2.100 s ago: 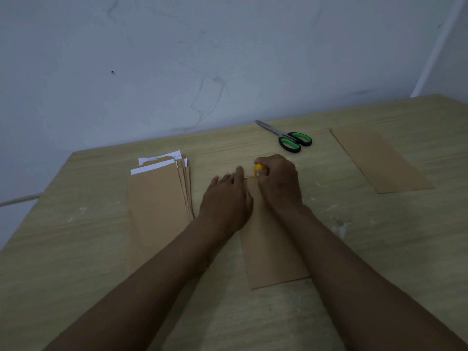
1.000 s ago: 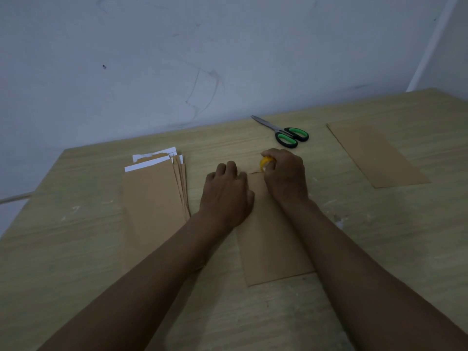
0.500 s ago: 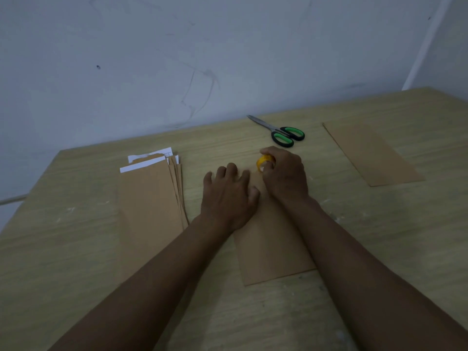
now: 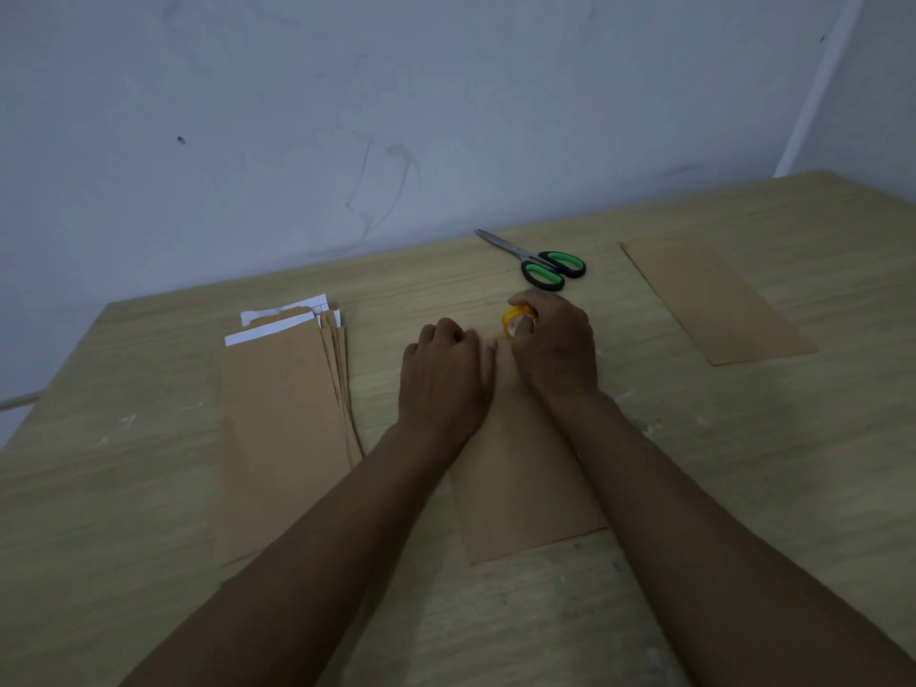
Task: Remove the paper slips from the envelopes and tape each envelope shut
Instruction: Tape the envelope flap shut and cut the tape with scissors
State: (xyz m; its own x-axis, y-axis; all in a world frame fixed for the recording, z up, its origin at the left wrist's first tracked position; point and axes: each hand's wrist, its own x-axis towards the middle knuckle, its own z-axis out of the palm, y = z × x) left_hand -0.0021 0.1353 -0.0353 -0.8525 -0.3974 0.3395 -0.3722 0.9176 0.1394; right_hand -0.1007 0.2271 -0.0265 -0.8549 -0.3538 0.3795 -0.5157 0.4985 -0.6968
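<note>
Brown paper envelope (image 4: 515, 483) lies flat on the pale wood-grain counter (image 4: 743, 463), lengthwise away from the person, its far end under both hands. The left hand (image 4: 443, 379) rests on that end with its fingers curled down against the paper, grasping nothing that can be seen. The right hand (image 4: 557, 347) sits just beside it, fingers wrapped round a small yellow roll of clear tape (image 4: 518, 320) held at the envelope's far edge. To the left lies a fanned stack of brown envelopes (image 4: 287, 428) with white paper slips (image 4: 277, 325) sticking out of their far ends. Black-and-green-handled steel scissors (image 4: 543, 264) lie beyond the hands, near the wall. Well apart on the right lies a single flat brown envelope (image 4: 714, 300).
</note>
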